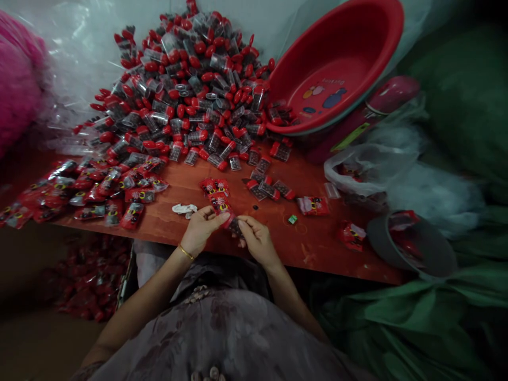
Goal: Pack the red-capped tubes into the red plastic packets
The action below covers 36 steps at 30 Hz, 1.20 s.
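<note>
Near the table's front edge, my left hand (pixel 201 227) pinches a red printed wrapper (pixel 219 203) between thumb and fingers. My right hand (pixel 256 237) is closed on a small clear tube with dark contents (pixel 235 226), at the wrapper's lower end. The tube seems partly inside the wrapper, but the fingers hide how far. Just beyond my hands lie more red wrappers (pixel 209 185). A crumpled white scrap (pixel 184 209) is left of my left hand. Several red-capped tubes (pixel 273 188) lie beyond my right hand.
A big heap of red-capped clear tubes (pixel 186 95) fills the back. Wrapped packets (pixel 107 190) cover the table's left. A red basin (pixel 337 58) leans at back right. A plastic bag (pixel 365 164) and a grey bowl (pixel 413 246) are on the right; more packets (pixel 87 280) lie below left.
</note>
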{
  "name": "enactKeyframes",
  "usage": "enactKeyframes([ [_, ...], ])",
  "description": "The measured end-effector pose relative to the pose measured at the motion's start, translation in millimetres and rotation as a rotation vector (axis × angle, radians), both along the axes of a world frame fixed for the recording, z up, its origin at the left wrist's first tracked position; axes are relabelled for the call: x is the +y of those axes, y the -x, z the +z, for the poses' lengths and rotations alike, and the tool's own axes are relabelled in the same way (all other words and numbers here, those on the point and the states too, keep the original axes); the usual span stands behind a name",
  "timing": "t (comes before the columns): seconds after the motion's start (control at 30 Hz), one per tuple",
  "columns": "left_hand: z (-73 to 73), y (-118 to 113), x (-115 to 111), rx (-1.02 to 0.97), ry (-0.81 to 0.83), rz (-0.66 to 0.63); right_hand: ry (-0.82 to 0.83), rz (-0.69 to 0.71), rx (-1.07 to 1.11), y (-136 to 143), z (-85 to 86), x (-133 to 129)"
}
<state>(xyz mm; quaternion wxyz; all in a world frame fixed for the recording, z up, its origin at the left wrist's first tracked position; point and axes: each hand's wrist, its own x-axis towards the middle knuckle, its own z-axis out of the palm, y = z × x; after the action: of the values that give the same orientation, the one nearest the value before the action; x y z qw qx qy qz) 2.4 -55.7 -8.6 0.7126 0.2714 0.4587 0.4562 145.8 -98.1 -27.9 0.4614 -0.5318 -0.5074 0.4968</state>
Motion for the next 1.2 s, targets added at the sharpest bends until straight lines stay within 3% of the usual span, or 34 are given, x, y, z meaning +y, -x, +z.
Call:
enactKeyframes([
  [0.3, -14.0, -13.9, -13.1, -0.070, 0.082, 0.184, -0.039, -0.174, -0.103, 13.2, -11.0, -2.3],
  [0.47, -3.1, -5.8, -3.9, -0.081, 0.193, 0.050, 0.033, -0.127, 0.040, 9.0, -13.2, -0.3],
  [0.67, -5.2, 5.2, 6.3, 0.180, 0.042, -0.013, 0.088, -0.094, 0.214, 3.0, -22.7, 3.6],
  [0.77, -8.9, 5.0, 5.6, 0.201, -0.003, -0.040, 0.100, -0.094, 0.259, 3.3, -24.3, 5.2],
  [0.93, -10.2, -3.2, 0.0, 0.049, 0.125, 0.012, 0.054, -0.116, 0.151, 6.3, -18.3, 3.9],
  [1.07, -10.3, -9.3, -2.9, -0.027, 0.100, 0.067, -0.072, -0.214, -0.057, 11.1, -15.2, -0.3],
  [1.2, -7.0, -4.9, 3.2, 0.062, 0.062, 0.095, 0.029, -0.111, 0.090, 9.3, -16.9, 3.4],
])
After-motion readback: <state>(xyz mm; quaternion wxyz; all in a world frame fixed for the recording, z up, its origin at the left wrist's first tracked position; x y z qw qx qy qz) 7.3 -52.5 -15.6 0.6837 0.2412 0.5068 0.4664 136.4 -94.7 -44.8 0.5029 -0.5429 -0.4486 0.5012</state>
